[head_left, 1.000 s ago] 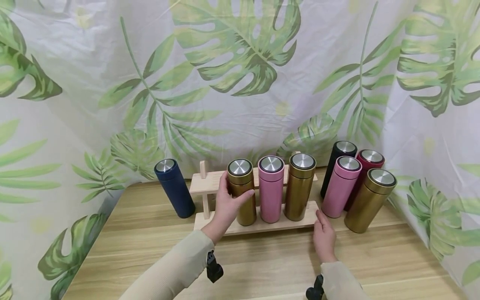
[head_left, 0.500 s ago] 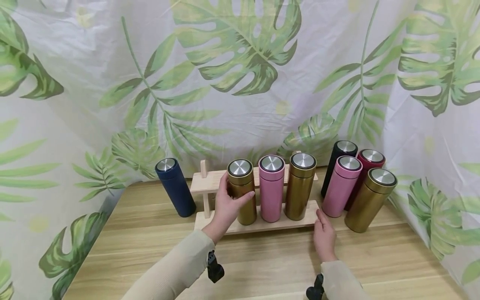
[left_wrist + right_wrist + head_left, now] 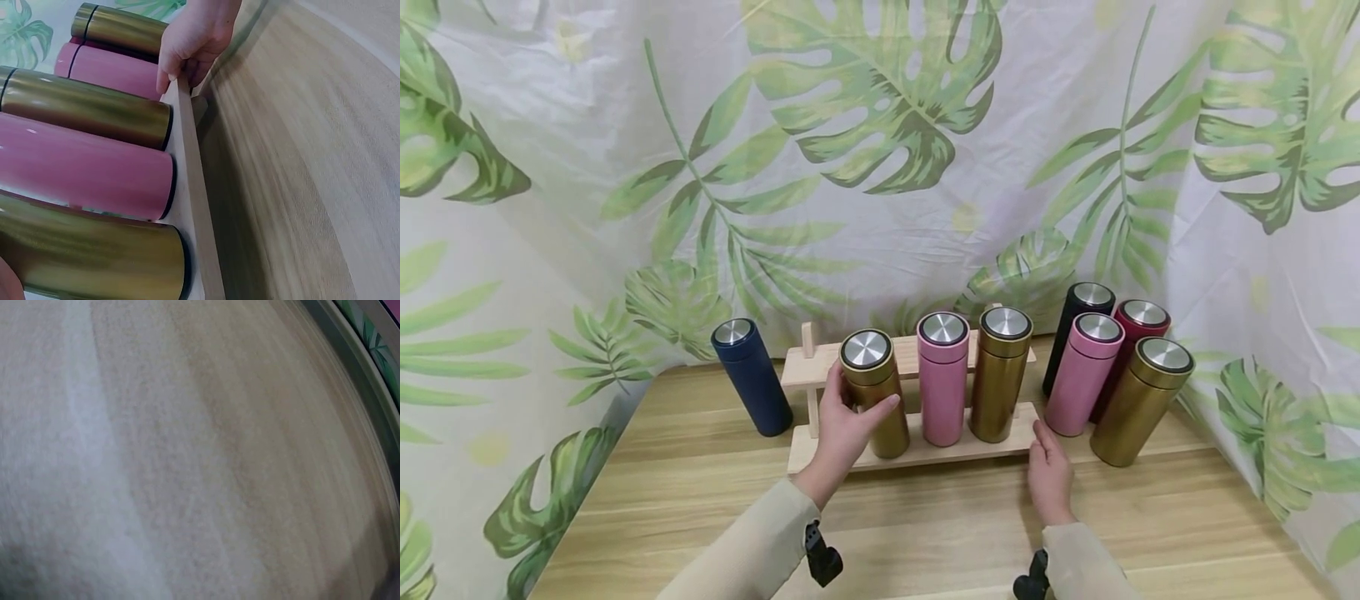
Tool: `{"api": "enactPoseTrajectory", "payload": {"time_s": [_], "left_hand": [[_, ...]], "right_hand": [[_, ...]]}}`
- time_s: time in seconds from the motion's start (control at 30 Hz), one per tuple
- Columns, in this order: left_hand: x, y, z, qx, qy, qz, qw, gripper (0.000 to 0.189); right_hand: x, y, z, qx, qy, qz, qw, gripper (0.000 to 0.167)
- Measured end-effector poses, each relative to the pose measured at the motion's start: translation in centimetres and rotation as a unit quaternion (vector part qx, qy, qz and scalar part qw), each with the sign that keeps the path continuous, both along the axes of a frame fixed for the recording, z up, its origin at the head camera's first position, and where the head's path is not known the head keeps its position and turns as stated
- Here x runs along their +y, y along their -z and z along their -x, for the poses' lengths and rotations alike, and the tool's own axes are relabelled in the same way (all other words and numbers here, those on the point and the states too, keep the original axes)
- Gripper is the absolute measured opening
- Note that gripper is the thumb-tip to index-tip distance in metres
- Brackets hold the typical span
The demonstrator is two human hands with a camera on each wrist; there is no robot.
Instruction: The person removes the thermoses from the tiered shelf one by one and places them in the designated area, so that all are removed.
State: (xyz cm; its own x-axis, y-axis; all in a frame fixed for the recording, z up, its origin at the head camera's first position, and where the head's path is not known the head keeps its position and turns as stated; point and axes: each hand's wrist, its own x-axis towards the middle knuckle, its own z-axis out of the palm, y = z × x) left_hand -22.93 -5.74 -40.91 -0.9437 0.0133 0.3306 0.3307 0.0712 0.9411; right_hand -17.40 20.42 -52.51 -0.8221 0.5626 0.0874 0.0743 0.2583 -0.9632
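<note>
My left hand (image 3: 844, 429) grips a gold thermos bottle (image 3: 887, 417), thumb across its front and fingers round its left side. That bottle stands on or just over the lower shelf of a two-tier wooden rack (image 3: 823, 358); contact at its base is not plain. Beside it on the same shelf are a pink thermos bottle (image 3: 943, 396) and another gold thermos bottle (image 3: 1000, 392), both upright. My right hand (image 3: 1050, 475) holds the shelf's right end; the left wrist view shows its fingers (image 3: 165, 69) curled round the board. Only tabletop fills most of the right wrist view.
A navy thermos bottle (image 3: 752, 383) stands left of the rack. Right of it cluster a black bottle (image 3: 1066, 333), a pink bottle (image 3: 1082, 379), a red bottle (image 3: 1112, 383) and a gold bottle (image 3: 1131, 412). Behind the wooden table (image 3: 925, 533) hangs a leaf-print cloth (image 3: 880, 233).
My left hand and the gold bottle in it have shifted a little left and toward the front, widening the gap to the pink bottle. My right hand stays on the shelf end.
</note>
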Motion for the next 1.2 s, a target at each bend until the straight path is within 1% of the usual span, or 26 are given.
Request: {"api": "enactPoseTrajectory", "payload": {"time_s": [0.1, 0.17, 0.27, 0.4, 0.5, 0.6, 0.63, 0.67, 0.77, 0.87, 0.97, 1.0, 1.1, 1.2], "left_hand": [[-0.6, -0.3, -0.3, 0.014, -0.001, -0.003, 0.9999, 0.078], [-1.1, -0.6, -0.6, 0.022, -0.009, -0.001, 0.9997, 0.078], [-1.6, -0.9, -0.9, 0.033, -0.027, -0.004, 0.9991, 0.078], [-2.2, -1.5, -1.5, 0.058, -0.055, -0.003, 0.9968, 0.079], [-2.6, -2.6, -2.5, 0.088, -0.071, 0.004, 0.9936, 0.077], [-3.1, -3.7, -3.4, 0.109, -0.083, 0.009, 0.9905, 0.075], [-3.3, -4.0, -3.7, 0.115, -0.088, 0.01, 0.9895, 0.074], [-3.6, -4.0, -3.7, 0.116, -0.091, 0.006, 0.989, 0.074], [-4.4, -3.9, -3.8, 0.122, -0.107, -0.006, 0.9867, 0.074], [-5.5, -3.0, -3.2, 0.117, -0.122, -0.031, 0.9852, 0.077], [-6.5, -1.9, -2.5, 0.1, -0.143, -0.059, 0.9829, 0.079], [-6.9, -1.6, -2.4, 0.093, -0.152, -0.067, 0.9817, 0.079], [-7.8, -1.1, -2.3, 0.077, -0.183, -0.081, 0.9768, 0.078], [-8.8, -0.7, -2.3, 0.067, -0.219, -0.072, 0.9708, 0.078]], "right_hand": [[0.0, 0.1, 0.0, 0.005, 0.004, -0.002, 1.0, 0.039], [0.0, 0.2, 0.0, 0.009, 0.009, -0.006, 0.9999, 0.038], [0.1, 0.4, 0.1, 0.007, 0.015, -0.011, 0.9998, 0.038], [0.2, 0.5, 0.2, 0.003, 0.016, -0.013, 0.9998, 0.039], [0.3, 0.5, 0.3, 0.005, 0.015, -0.012, 0.9998, 0.039], [0.2, 0.6, 0.2, 0.006, 0.013, -0.009, 0.9999, 0.039], [0.2, 0.6, 0.2, 0.006, 0.012, -0.008, 0.9999, 0.039], [0.2, 0.6, 0.2, 0.006, 0.011, -0.008, 0.9999, 0.039], [0.2, 0.6, 0.1, 0.007, 0.011, -0.007, 0.9999, 0.039], [0.1, 0.6, 0.1, 0.008, 0.011, -0.01, 0.9999, 0.039], [0.2, 0.6, 0.1, 0.009, 0.008, -0.011, 0.9999, 0.039], [0.2, 0.6, 0.1, 0.011, 0.006, -0.012, 0.9999, 0.039], [0.3, 0.7, 0.1, 0.011, 0.0, -0.01, 0.9999, 0.039], [0.2, 0.7, 0.1, 0.01, -0.001, -0.009, 0.9999, 0.039]]}}
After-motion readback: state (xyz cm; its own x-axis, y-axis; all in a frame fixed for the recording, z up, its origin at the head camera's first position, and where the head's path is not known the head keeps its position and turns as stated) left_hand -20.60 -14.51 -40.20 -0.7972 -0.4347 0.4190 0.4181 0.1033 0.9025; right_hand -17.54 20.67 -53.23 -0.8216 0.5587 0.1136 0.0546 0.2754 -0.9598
